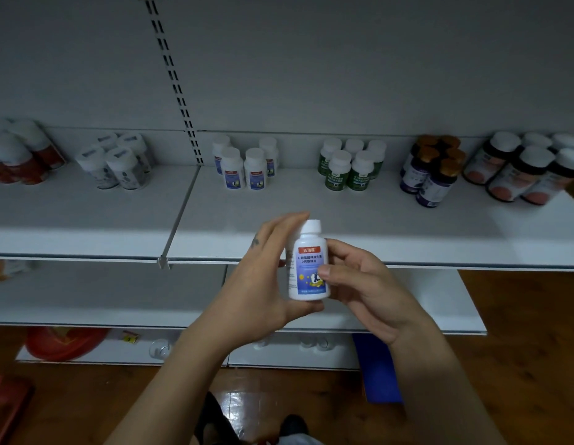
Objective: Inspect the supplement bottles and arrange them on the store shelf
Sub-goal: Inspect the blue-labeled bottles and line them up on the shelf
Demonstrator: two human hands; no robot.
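I hold a white supplement bottle [308,261] with a red and blue label upright in front of the white store shelf [311,220]. My left hand [263,277] holds it from the left, thumb under its base and fingers up beside the cap. My right hand [362,284] grips it from the right, thumb across the label. Several matching white bottles with blue labels [243,165] stand in a group at the back of the shelf.
Along the shelf's back stand groups of green-label bottles [349,165], purple bottles with gold caps [433,171], dark bottles with orange labels [523,171], grey-label bottles [118,162] and red-label bottles [19,155]. Lower shelves and a wooden floor lie below, with a blue object [378,367].
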